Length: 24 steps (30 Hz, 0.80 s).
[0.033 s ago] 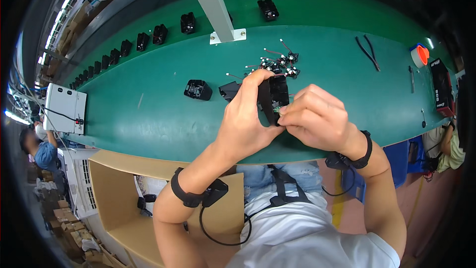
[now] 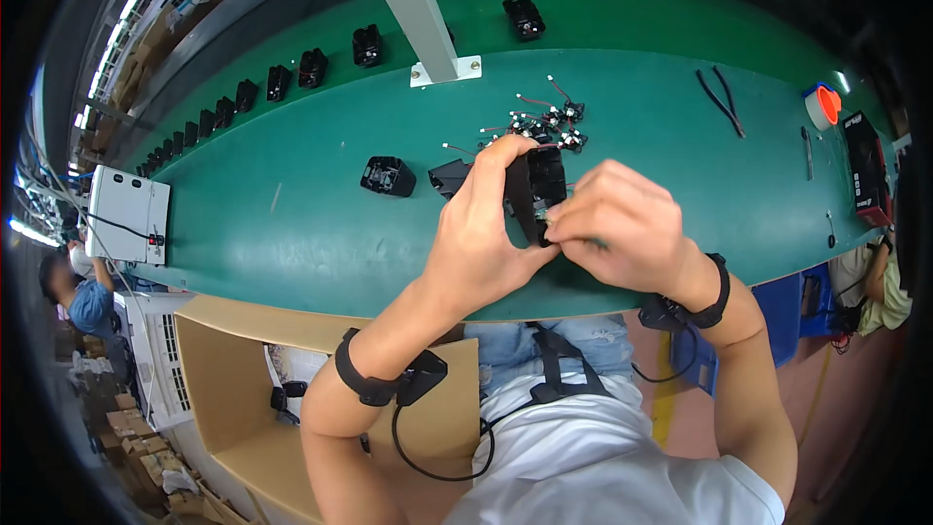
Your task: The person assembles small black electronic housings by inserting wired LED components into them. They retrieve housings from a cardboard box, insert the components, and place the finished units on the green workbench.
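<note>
My left hand point(image 2: 486, 224) is wrapped round a black plastic housing point(image 2: 548, 173), its open side facing right. At the housing's near right end, the fingers of my right hand point(image 2: 622, 228) are pinched together on a small green circuit board point(image 2: 542, 216), mostly covered by the fingertips. Just beyond my hands lies a heap of small black parts point(image 2: 549, 122) with thin wires and white connectors. A second black housing point(image 2: 388, 176) rests on the green bench to the left. Another black piece point(image 2: 449, 177) sits partly hidden behind my left hand.
Black housings point(image 2: 367, 45) stand in a row along the far green strip. A metal post point(image 2: 418, 10) is bolted to the bench point(image 2: 292, 233). Pliers point(image 2: 721, 105), an orange-and-white roll point(image 2: 824, 107) and a black box point(image 2: 867, 170) are at right. A cardboard box point(image 2: 224, 369) sits below left.
My right hand's fingers have shifted very slightly at the housing's near end. The left hand and the housing have stayed in place.
</note>
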{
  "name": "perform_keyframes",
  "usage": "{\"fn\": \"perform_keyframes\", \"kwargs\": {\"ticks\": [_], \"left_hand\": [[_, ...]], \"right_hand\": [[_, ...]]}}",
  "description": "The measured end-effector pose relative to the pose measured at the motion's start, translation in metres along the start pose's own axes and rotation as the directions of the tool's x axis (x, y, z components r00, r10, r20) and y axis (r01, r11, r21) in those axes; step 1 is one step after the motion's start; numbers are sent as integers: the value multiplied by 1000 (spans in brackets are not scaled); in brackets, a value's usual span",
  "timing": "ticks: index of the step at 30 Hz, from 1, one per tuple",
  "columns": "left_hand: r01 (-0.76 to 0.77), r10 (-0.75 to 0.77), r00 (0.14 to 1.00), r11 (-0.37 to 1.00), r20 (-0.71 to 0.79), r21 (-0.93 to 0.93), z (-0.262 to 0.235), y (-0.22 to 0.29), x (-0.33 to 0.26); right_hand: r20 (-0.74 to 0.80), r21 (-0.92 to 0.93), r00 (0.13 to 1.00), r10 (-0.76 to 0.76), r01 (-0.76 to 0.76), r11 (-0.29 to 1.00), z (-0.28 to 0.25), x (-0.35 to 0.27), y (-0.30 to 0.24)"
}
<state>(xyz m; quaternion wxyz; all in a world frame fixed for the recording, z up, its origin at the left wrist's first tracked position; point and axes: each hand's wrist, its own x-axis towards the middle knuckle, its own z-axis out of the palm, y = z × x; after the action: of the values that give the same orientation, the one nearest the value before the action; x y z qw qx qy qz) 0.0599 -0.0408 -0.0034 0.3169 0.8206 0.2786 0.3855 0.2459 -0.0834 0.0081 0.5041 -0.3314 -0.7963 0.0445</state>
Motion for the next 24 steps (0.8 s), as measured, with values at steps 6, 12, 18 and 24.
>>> {"fn": "perform_keyframes", "kwargs": {"ticks": [6,12,18,24], "left_hand": [[-35,38,995,999,-88,26,0,1,4],[-75,89,992,986,-89,149,-11,5,7],[-92,131,986,944,-103,317,-21,2,12],[-66,103,991,934,-86,351,-21,-4,6]], "right_hand": [[-26,329,925,380,-351,877,9,-8,4],[13,317,943,333,-320,893,8,-1,8],[182,463,910,372,-413,784,1,-8,9],[359,696,765,534,-601,393,12,-11,11]]}}
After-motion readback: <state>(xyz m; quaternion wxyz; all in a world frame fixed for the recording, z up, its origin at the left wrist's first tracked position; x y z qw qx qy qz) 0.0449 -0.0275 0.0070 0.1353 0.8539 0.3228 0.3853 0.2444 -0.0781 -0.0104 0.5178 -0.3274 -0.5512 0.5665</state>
